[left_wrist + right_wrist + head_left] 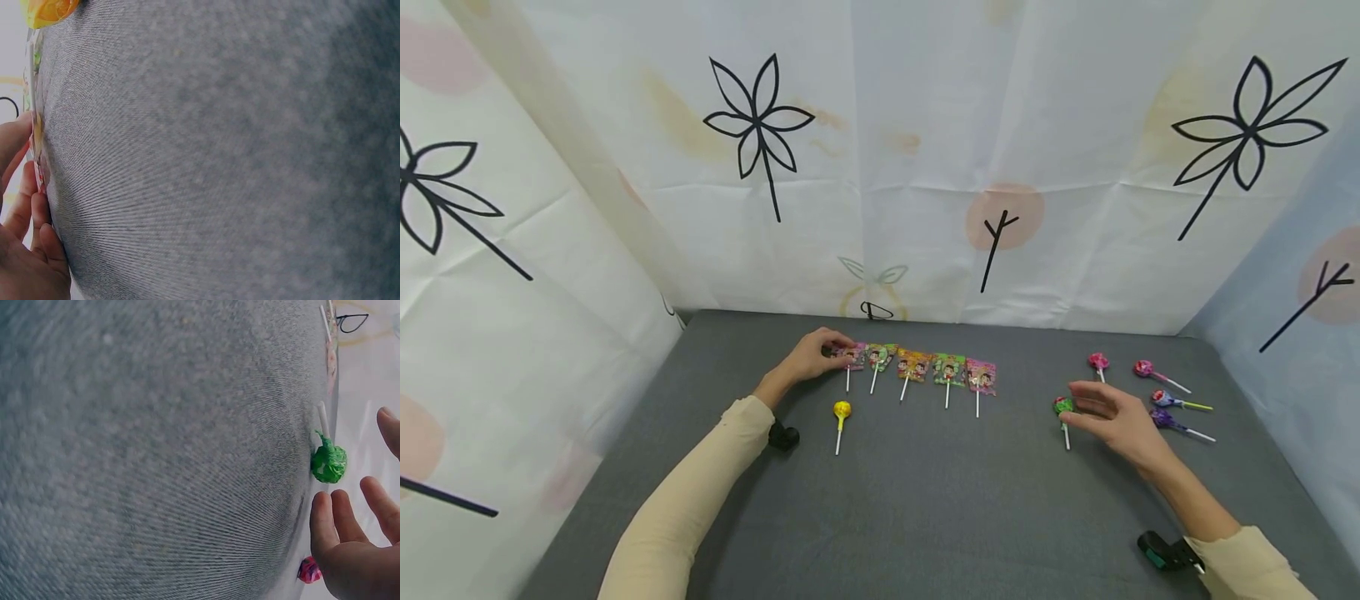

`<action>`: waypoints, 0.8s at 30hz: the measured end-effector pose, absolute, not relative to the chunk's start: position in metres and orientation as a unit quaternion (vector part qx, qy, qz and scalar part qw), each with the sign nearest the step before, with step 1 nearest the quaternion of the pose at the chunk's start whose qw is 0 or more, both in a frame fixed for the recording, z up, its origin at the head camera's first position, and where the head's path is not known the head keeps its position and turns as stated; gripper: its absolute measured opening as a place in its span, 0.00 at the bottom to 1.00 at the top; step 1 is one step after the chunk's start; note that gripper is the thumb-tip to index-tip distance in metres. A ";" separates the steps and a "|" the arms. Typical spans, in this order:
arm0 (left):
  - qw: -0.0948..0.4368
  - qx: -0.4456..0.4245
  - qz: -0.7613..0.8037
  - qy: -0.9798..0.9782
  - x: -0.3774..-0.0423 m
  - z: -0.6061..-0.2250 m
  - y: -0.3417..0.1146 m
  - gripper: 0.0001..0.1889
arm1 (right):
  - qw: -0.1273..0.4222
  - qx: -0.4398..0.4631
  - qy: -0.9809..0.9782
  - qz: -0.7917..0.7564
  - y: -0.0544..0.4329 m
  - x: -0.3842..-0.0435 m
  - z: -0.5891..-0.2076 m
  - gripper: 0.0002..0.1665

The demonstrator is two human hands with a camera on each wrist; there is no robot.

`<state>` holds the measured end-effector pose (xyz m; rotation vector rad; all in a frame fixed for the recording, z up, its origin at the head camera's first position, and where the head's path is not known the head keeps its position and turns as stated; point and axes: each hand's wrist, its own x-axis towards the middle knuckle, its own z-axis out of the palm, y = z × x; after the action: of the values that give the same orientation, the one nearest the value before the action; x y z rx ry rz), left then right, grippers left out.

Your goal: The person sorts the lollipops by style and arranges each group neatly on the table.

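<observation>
My left hand (811,354) is at the left end of a row of flat-packed lollipops, pinching the pink-wrapped flat lollipop (853,358) between thumb and fingers. To its right lie a green one (881,357), an orange one (913,365), another green one (950,368) and another pink one (981,377), sticks toward me. Nearer me is a round yellow lollipop (842,410). My right hand (1116,421) hovers beside a round green lollipop (1063,405), thumb and fingers spread. In the right wrist view a gap shows between the fingers (323,519) and the green wrapper.
Right of my right hand lie round lollipops: a pink one (1098,362), a darker pink one (1144,368), a blue-and-red one (1161,397) and a purple one (1161,418). Grey cloth (925,508) covers the table. Patterned white curtains (910,167) stand behind and at both sides.
</observation>
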<state>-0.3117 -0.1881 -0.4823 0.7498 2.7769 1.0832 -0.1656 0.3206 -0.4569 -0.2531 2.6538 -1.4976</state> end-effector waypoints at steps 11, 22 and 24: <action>0.036 0.247 0.360 0.899 -0.310 -0.480 -0.187 0.16 | 0.033 -0.080 0.877 -0.472 0.316 -0.168 -0.463 0.35; 0.040 0.241 0.358 0.901 -0.312 -0.482 -0.188 0.16 | 0.002 -0.081 0.890 -0.448 0.310 -0.174 -0.469 0.21; 0.041 0.240 0.357 0.902 -0.312 -0.482 -0.189 0.16 | 0.004 -0.077 0.890 -0.449 0.309 -0.175 -0.469 0.20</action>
<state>-0.3119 -0.1887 -0.4818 0.7366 2.7623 1.0921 -0.1748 0.3089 -0.4693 -0.2405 2.7890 -1.4080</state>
